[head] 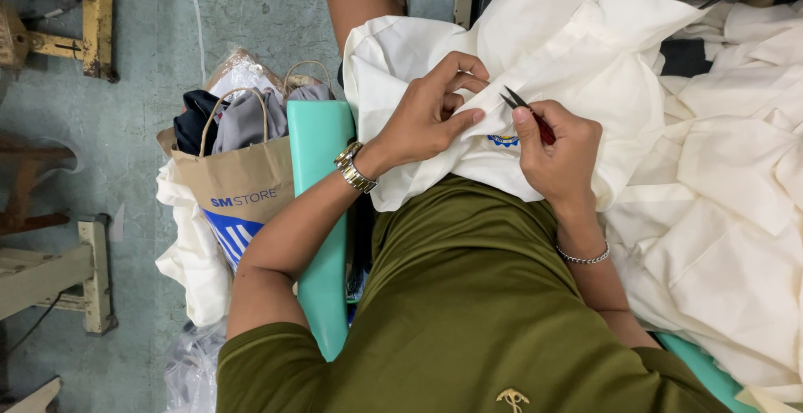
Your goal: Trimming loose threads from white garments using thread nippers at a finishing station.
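Cloth (535,62): pinched taut by left hand (431,116) beside emblem (503,140); right hand (556,150) grips snips (527,112), blades at the held spot

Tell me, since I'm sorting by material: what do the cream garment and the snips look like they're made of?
Cream garment: matte woven cloth, probably cotton blend; it creases softly. Snips: dark metal blades, red handle likely plastic, held by right hand.

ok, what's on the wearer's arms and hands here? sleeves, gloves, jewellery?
No gloves; both hands bare. Left hand: a metal-link watch, gold and silver, at the wrist. Right hand: a thin silver chain bracelet at the wrist. Forearms bare; an olive-green short sleeve shows on the left arm.
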